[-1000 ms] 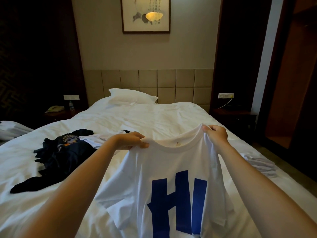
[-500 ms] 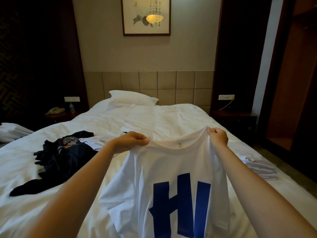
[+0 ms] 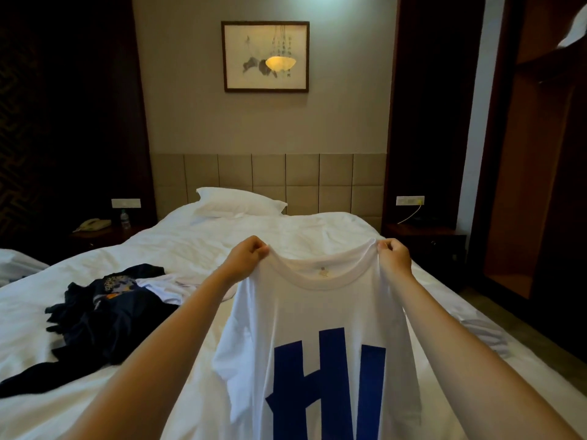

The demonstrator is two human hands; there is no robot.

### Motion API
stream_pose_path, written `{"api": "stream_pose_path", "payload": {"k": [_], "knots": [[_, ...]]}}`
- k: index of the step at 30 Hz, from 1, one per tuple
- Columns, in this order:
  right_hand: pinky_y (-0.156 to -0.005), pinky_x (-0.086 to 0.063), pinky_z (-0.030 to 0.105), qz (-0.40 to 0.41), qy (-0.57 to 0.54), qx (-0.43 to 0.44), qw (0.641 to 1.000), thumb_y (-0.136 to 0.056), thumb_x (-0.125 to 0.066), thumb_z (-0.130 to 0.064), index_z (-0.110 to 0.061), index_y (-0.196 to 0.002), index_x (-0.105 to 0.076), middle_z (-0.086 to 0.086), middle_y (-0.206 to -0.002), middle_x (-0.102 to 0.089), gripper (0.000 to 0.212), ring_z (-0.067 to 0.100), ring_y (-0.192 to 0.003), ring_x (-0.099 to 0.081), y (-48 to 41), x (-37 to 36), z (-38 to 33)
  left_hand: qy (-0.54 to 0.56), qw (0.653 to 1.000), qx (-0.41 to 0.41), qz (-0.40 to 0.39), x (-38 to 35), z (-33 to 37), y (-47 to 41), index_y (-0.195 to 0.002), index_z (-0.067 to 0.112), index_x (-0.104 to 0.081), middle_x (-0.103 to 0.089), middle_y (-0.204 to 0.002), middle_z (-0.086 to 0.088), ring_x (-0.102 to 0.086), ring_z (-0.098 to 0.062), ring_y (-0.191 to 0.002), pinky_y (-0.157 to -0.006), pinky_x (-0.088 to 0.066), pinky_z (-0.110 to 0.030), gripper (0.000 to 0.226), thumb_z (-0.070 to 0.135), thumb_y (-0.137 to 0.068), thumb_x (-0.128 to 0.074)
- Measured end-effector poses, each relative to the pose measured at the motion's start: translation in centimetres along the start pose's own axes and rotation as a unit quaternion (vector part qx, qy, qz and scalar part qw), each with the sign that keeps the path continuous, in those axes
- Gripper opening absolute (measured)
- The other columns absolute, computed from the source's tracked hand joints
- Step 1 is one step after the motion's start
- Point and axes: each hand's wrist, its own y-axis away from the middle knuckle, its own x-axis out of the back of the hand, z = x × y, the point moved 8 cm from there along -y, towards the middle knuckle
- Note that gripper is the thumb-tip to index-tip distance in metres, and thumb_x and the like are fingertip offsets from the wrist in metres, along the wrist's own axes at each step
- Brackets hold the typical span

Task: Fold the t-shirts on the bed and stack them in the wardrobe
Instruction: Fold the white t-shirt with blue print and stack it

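A white t-shirt (image 3: 320, 312) with big blue letters hangs in the air over the bed (image 3: 222, 236). My left hand (image 3: 246, 260) pinches its left shoulder beside the collar. My right hand (image 3: 394, 258) pinches the right shoulder. The collar sags between both hands. A dark navy t-shirt (image 3: 104, 319) lies crumpled on the bed's left side, with a white garment (image 3: 165, 287) partly under its right edge. Folded white garments (image 3: 486, 331) lie at the bed's right edge, partly hidden by my right arm. The open wooden wardrobe (image 3: 533, 192) stands at the right.
A white pillow (image 3: 238, 201) lies at the headboard. Dark nightstands flank the bed: the left one (image 3: 104, 233) carries a phone and a small bottle, the right one (image 3: 425, 239) has a cable above it. Another white bed's corner (image 3: 16, 265) shows at far left.
Both hands have lifted the white t-shirt higher and spread slightly apart, stretching the collar wider. The view has tilted up a little.
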Motion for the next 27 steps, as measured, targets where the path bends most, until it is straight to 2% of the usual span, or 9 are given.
{"api": "stream_pose_path", "payload": {"k": [5,7,10,14,21,24,27], "knots": [[-0.078,-0.040,0.032,0.023,0.034,0.038,0.998,-0.098,-0.048,-0.020,-0.004,-0.100,-0.062,0.006,-0.096,-0.057,0.022,0.020,-0.089,-0.050,-0.2,1.4,-1.7,-0.017,1.000,-0.013,-0.005,0.9,1.2,-0.6,-0.094,0.011,-0.051,-0.054,-0.099,-0.007,-0.049,-0.021,-0.094,-0.083,-0.040,-0.030,0.008,0.018,-0.097,-0.048],[-0.081,-0.043,0.035,0.030,0.040,0.047,0.998,-0.097,-0.049,-0.024,-0.007,-0.099,-0.062,0.005,-0.096,-0.058,0.021,0.020,-0.089,-0.051,-0.2,1.9,-2.0,-0.012,0.999,-0.005,-0.030,1.0,1.6,-0.4,-0.100,0.011,-0.051,-0.054,-0.105,-0.010,-0.049,-0.021,-0.096,-0.087,-0.041,-0.030,0.006,0.012,-0.098,-0.046],[-0.084,-0.045,0.038,0.052,0.047,0.058,0.996,-0.096,-0.051,-0.029,-0.014,-0.093,-0.062,0.002,-0.094,-0.059,0.019,0.020,-0.089,-0.053,0.1,2.4,-2.3,-0.029,0.997,0.021,-0.068,1.0,1.6,0.2,-0.119,0.009,-0.052,-0.052,-0.114,-0.011,-0.049,-0.023,-0.102,-0.094,-0.043,-0.033,0.026,0.001,-0.097,-0.041],[-0.079,-0.043,0.034,0.066,0.049,0.065,0.995,-0.094,-0.055,-0.030,-0.017,-0.087,-0.060,-0.001,-0.088,-0.058,0.016,0.019,-0.087,-0.053,1.1,2.4,-2.7,-0.102,0.994,0.003,-0.026,2.1,2.0,0.9,-0.124,0.011,-0.057,-0.055,-0.126,-0.015,-0.051,-0.028,-0.115,-0.103,-0.039,-0.036,0.035,-0.002,-0.096,-0.041],[-0.081,-0.047,0.035,0.049,0.026,0.073,0.996,-0.088,-0.062,-0.024,-0.009,-0.096,-0.069,0.004,-0.092,-0.064,0.019,0.020,-0.088,-0.058,1.4,2.3,-4.5,-0.141,0.989,-0.026,-0.034,2.8,2.9,2.1,-0.120,0.010,-0.063,-0.058,-0.124,-0.016,-0.052,-0.029,-0.112,-0.096,-0.044,-0.034,0.048,-0.014,-0.089,-0.036],[-0.083,-0.049,0.036,0.057,0.021,0.066,0.996,-0.086,-0.064,-0.026,-0.009,-0.098,-0.070,0.008,-0.098,-0.067,0.021,0.025,-0.094,-0.061,1.5,2.3,-4.0,-0.174,0.984,-0.015,-0.028,2.6,2.4,2.0,-0.123,0.007,-0.061,-0.059,-0.123,-0.016,-0.052,-0.031,-0.111,-0.095,-0.043,-0.034,0.043,-0.011,-0.089,-0.041],[-0.084,-0.049,0.037,0.051,0.026,0.056,0.997,-0.087,-0.064,-0.026,-0.008,-0.100,-0.069,0.009,-0.101,-0.068,0.023,0.026,-0.096,-0.061,1.5,2.0,-3.3,-0.220,0.975,0.014,-0.041,1.8,1.1,2.0,-0.115,-0.004,-0.063,-0.061,-0.114,-0.022,-0.054,-0.034,-0.101,-0.084,-0.041,-0.030,0.030,-0.002,-0.091,-0.044]]}}
